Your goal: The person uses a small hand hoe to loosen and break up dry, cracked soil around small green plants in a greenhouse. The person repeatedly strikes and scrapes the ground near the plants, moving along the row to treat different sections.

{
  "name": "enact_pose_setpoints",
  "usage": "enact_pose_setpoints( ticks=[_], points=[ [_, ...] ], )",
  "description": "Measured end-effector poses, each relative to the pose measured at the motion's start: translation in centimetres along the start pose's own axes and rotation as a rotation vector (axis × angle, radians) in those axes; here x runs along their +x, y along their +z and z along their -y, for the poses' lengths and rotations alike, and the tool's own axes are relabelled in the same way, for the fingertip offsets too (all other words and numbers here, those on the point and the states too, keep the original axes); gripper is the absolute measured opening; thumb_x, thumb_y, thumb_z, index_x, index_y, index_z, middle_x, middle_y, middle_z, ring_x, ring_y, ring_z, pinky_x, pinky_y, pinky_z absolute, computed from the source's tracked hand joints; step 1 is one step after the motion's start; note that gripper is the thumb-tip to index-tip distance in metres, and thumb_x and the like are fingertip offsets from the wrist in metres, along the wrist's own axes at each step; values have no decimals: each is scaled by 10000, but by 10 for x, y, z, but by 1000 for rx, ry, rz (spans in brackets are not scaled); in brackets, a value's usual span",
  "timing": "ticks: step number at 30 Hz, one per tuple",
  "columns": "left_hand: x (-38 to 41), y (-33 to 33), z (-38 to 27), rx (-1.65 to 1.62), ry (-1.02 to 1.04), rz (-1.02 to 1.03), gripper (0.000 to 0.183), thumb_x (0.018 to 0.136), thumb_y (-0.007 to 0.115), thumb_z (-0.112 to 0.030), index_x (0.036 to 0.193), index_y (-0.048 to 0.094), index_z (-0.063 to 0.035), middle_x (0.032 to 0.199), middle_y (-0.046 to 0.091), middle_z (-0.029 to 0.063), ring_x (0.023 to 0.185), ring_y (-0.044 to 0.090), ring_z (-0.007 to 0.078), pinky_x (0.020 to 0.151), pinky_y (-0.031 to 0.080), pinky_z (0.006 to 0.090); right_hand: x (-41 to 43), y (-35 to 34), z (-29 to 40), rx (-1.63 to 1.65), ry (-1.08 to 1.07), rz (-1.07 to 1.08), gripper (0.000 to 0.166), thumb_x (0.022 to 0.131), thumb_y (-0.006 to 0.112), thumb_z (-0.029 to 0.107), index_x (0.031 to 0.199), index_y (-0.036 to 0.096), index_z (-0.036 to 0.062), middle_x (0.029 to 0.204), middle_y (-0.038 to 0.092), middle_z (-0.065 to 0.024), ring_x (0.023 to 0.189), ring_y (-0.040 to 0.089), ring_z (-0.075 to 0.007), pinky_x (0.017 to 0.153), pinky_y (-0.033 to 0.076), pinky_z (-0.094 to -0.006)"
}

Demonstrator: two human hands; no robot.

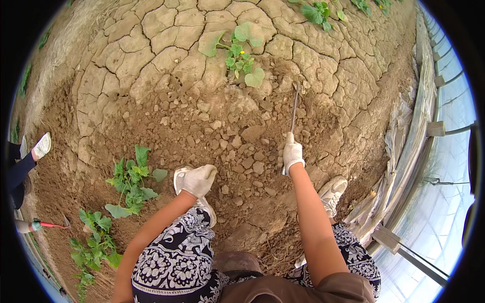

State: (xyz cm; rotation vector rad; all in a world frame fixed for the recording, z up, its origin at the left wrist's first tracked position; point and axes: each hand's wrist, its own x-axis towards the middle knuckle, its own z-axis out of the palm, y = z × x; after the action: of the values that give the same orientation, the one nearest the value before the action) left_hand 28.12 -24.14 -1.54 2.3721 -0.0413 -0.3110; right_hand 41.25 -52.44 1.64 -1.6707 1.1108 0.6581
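My right hand, in a white knit glove, grips a slim metal-shafted hand hoe. The tool's far end meets the soil to the right of a young cucurbit plant with a small yellow flower; its blade is mostly hidden by dirt. Crumbled soil clods lie between that plant and me. Above my left shoe rests my gloved left hand, its fingers curled in with no object visible in them. Further left grows a second leafy plant.
Dry, cracked ground spreads beyond the loose soil. Along the right runs a plastic sheet wall with wooden blocks. At far left are another person's shoe and gloved hand with a red-handled tool. More plants grow lower left.
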Motion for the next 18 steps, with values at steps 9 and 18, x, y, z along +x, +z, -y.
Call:
enact_pose_setpoints(
  ticks=[9, 18],
  points=[
    [2, -1, -5, -8, -42, 67, 119, 892, 594, -231, 919, 627, -120, 808, 677, 77, 764, 663, 261, 670, 522, 369, -25, 0, -13, 482, -389, -122, 546, 966, 412, 536, 711, 496, 60, 483, 404, -9, 340, 389, -125, 303, 325, -278],
    [-4, -1, 2, -29, -12, 53, 118, 891, 601, -225, 918, 641, -117, 823, 684, 76, 759, 670, 254, 651, 526, 361, -38, 12, -57, 402, -229, -101, 555, 988, 374, 509, 697, 498, 53, 481, 412, -18, 332, 364, -142, 308, 328, -309]
  ],
)
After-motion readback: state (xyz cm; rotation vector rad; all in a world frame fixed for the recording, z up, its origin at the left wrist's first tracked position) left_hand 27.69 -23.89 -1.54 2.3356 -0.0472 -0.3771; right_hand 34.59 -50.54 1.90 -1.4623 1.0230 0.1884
